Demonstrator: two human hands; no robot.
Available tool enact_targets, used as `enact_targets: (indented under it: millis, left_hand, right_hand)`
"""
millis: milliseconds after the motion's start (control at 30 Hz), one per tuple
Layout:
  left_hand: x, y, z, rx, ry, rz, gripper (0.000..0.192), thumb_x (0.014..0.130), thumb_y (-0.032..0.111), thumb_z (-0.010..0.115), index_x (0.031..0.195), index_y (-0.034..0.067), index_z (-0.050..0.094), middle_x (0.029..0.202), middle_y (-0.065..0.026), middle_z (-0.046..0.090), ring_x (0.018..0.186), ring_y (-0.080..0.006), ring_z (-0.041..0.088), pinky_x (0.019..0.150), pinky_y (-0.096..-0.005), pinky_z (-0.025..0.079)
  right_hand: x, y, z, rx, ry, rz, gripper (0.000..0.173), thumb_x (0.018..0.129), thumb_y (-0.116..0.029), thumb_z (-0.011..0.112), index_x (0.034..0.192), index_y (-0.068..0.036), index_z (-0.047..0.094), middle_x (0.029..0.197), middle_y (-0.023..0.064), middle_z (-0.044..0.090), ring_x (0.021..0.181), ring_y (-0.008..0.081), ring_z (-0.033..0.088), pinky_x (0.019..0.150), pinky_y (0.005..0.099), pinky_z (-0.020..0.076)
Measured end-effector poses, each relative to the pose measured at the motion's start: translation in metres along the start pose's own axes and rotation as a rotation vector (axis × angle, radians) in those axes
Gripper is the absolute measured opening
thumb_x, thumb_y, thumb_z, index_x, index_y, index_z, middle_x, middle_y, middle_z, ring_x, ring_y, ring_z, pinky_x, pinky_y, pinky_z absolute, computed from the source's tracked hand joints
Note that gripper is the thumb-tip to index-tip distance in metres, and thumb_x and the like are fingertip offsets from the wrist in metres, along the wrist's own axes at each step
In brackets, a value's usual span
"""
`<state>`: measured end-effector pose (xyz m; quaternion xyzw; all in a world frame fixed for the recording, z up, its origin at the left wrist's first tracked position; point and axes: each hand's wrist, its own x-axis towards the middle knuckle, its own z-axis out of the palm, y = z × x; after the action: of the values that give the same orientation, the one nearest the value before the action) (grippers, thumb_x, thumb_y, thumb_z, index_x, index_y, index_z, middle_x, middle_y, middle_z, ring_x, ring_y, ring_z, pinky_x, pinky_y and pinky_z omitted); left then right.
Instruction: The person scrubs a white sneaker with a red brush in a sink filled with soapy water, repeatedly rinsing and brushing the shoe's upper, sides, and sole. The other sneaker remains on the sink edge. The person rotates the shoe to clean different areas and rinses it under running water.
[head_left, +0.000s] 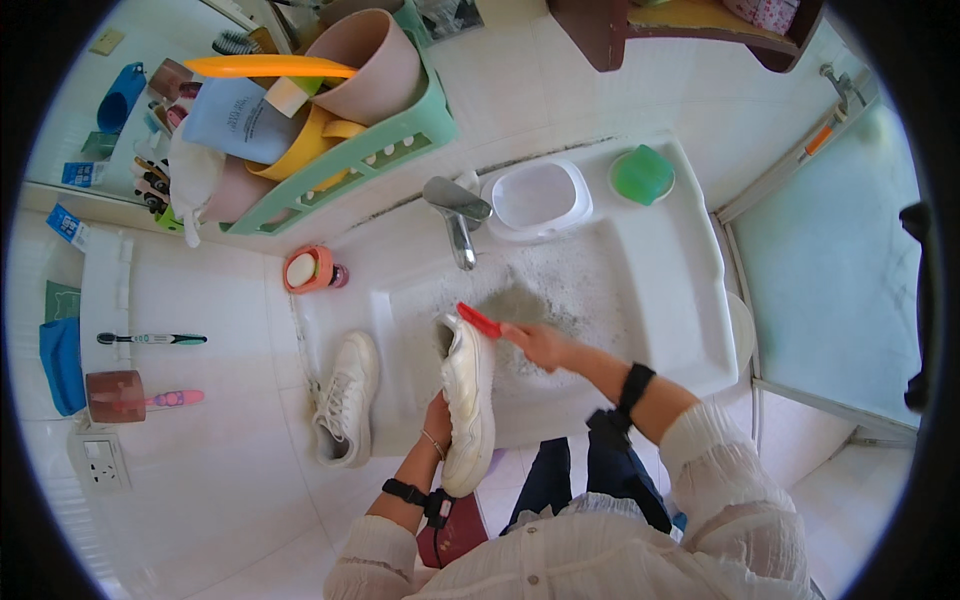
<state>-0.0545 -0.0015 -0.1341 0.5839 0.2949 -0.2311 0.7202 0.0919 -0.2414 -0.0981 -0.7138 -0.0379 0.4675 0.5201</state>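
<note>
My left hand (439, 420) grips a white sneaker (471, 405) from its left side, toe towards me, over the near part of the washbasin (675, 285). In my right hand (541, 346) is a red brush (478, 320), laid against the sneaker's heel end; its bristles are hidden. Cloudy, sudsy water (517, 304) lies in the bowl below. A second white sneaker (349, 397), laces in place, rests on the basin's left rim. Above the bowl juts a chrome faucet (459, 225).
Along the basin's back stand a white plastic tub (536, 196), a green block (643, 175) in a dish and an orange soap holder (307, 268). A green rack (360, 169) of cups hangs upper left. To the right is a frosted glass panel (832, 262).
</note>
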Motion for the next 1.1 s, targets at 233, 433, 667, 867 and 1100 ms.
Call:
enact_targets:
  millis: [233, 433, 667, 867, 1100]
  left_hand:
    - [0.010, -0.005, 0.021, 0.181, 0.001, 0.165, 0.034, 0.095, 0.015, 0.042, 0.127, 0.006, 0.048, 0.111, -0.0097, 0.061, 0.097, -0.0201, 0.060, 0.085, -0.0327, 0.050]
    - [0.033, -0.038, -0.006, -0.845, -0.622, -0.097, 0.033, 0.098, 0.023, 0.034, 0.124, 0.008, 0.048, 0.108, -0.0106, 0.061, 0.095, -0.0242, 0.061, 0.084, -0.0392, 0.052]
    - [0.018, -0.075, -0.032, -0.408, -0.146, -0.127, 0.036, 0.095, 0.021, 0.045, 0.125, 0.002, 0.044, 0.111, -0.0132, 0.058, 0.098, -0.0250, 0.059, 0.083, -0.0366, 0.052]
    - [-0.023, -0.043, -0.047, -0.509, -0.147, -0.115, 0.038, 0.096, 0.023, 0.043, 0.129, 0.004, 0.041, 0.114, -0.0117, 0.057, 0.099, -0.0227, 0.059, 0.084, -0.0349, 0.051]
    - [0.005, -0.007, -0.007, -0.499, -0.168, -0.088, 0.041, 0.098, 0.026, 0.041, 0.135, 0.007, 0.036, 0.118, -0.0099, 0.057, 0.101, -0.0201, 0.059, 0.084, -0.0328, 0.050]
  right_hand:
    - [-0.029, -0.012, 0.027, -0.046, 0.392, -0.333, 0.053, 0.095, -0.051, 0.035, 0.135, -0.018, 0.045, 0.095, 0.0257, 0.063, 0.090, 0.0410, 0.062, 0.080, 0.0441, 0.0487]
    - [-0.038, 0.009, 0.042, -0.286, 0.298, -0.384, 0.052, 0.093, -0.054, 0.038, 0.137, -0.025, 0.042, 0.079, 0.0222, 0.065, 0.071, 0.0416, 0.063, 0.069, 0.0495, 0.0504]
    - [0.025, 0.040, -0.012, -0.637, 0.742, -0.184, 0.047, 0.089, -0.045, 0.051, 0.131, -0.024, 0.047, 0.084, 0.0127, 0.066, 0.072, 0.0334, 0.064, 0.063, 0.0446, 0.0511]
    - [0.012, 0.048, 0.021, -0.211, 0.239, -0.334, 0.035, 0.089, -0.040, 0.055, 0.116, -0.019, 0.063, 0.095, 0.0123, 0.067, 0.083, 0.0331, 0.064, 0.072, 0.0406, 0.0509]
    - [-0.016, -0.004, -0.001, -0.236, 0.342, -0.200, 0.050, 0.090, -0.050, 0.051, 0.123, -0.012, 0.058, 0.098, 0.0151, 0.068, 0.092, 0.0265, 0.064, 0.080, 0.0352, 0.0490]
